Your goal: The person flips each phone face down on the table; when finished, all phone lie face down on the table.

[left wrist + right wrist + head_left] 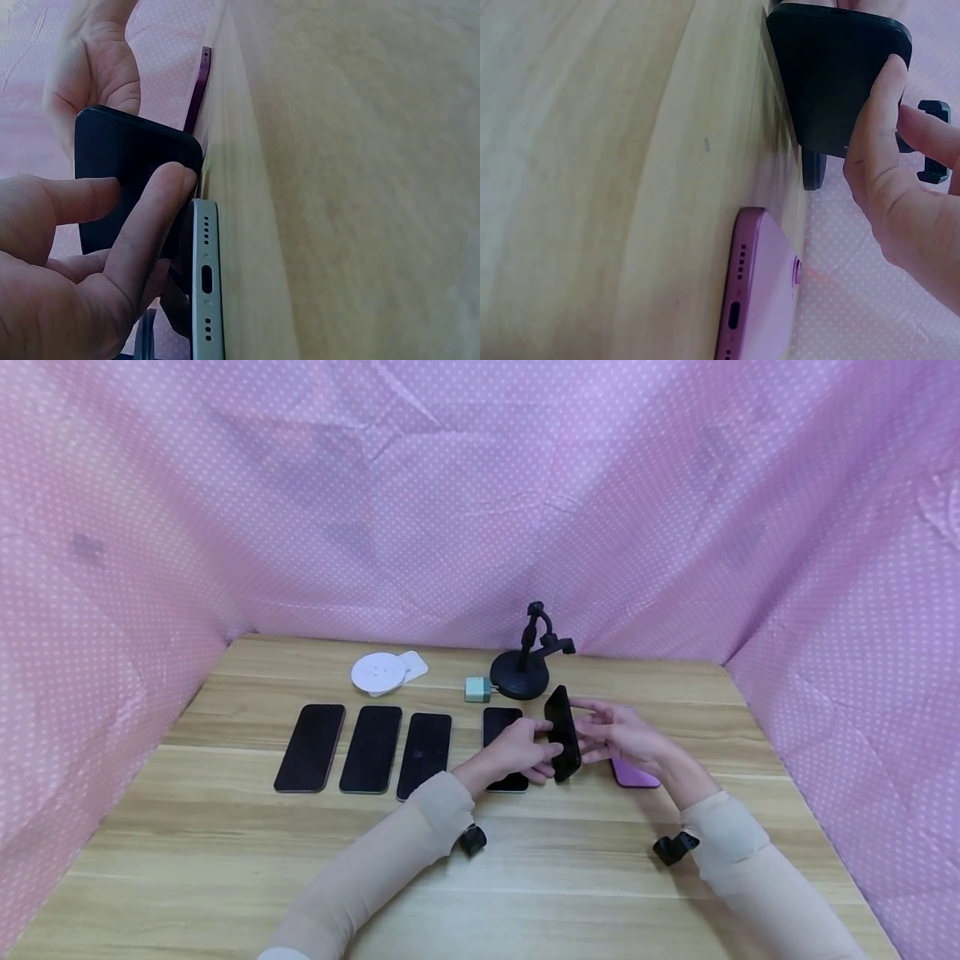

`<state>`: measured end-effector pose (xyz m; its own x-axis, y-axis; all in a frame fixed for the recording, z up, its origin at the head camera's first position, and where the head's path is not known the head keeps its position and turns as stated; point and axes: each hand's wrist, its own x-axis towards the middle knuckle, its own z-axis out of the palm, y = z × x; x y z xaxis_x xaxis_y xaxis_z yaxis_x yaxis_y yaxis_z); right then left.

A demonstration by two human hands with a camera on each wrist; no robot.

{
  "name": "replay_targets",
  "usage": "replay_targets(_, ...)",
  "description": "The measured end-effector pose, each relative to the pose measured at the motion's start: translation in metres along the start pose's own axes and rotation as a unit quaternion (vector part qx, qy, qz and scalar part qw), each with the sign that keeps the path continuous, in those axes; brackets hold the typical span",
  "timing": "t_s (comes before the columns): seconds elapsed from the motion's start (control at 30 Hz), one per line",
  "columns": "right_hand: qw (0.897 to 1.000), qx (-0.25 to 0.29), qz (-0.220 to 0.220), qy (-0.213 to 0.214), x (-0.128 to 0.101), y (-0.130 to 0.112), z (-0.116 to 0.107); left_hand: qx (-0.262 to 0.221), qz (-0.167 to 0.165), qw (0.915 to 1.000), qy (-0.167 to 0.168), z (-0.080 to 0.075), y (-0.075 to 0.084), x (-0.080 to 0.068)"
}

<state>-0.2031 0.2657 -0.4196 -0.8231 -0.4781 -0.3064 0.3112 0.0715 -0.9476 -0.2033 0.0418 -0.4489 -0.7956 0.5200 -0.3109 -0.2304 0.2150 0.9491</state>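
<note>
Between two bare hands, right of centre over a wood-grained table (570, 877), the head view shows a black phone (566, 735) tipped up steeply, its broad faces turned left and right. A pale-edged phone (497, 727) lies flat, partly under the left hand (516, 750), with three dark phones (371, 749) farther left; a purple phone (636, 775) lies below the right hand (626, 739). A black stand (519, 681) rises on the far side. Both forearms reach in from the near side and angle toward each other.

From the left wrist, the black phone looks stiff and fairly light, its smooth face probably slippery, its screen likely fragile; the long edges seem the surest place to take hold. Two of the left hand's digits reach out spread apart, tips against the left-turned face; whether the others curl beneath cannot be told.

At the right wrist, the right hand's fingers are extended and parted, one tip laid on the right-turned face near its upper edge. The lower edge runs close to the tabletop; whether it touches is unclear. The purple phone's port end points to the near side.
</note>
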Motion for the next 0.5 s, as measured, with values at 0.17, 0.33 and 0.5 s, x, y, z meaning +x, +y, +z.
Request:
replay_targets(0.17, 1.000, -0.002, -0.002, -0.001, -0.0010, 0.0017, -0.0013, -0.013, -0.002, 0.9999, -0.008, -0.0002, -0.0008, 0.0024)
replay_targets(0.33, 1.000, -0.003, -0.006, -0.011, -0.0026, 0.0024, -0.0022, -0.020, 0.006, 0.9998, -0.004, 0.0004, 0.0002, 0.0030)
replay_targets(0.5, 1.000, 0.003, -0.002, -0.009, -0.0041, 0.0029, -0.0022, -0.029, 0.015, 0.9995, -0.006, 0.0027, 0.0016, 0.0026)
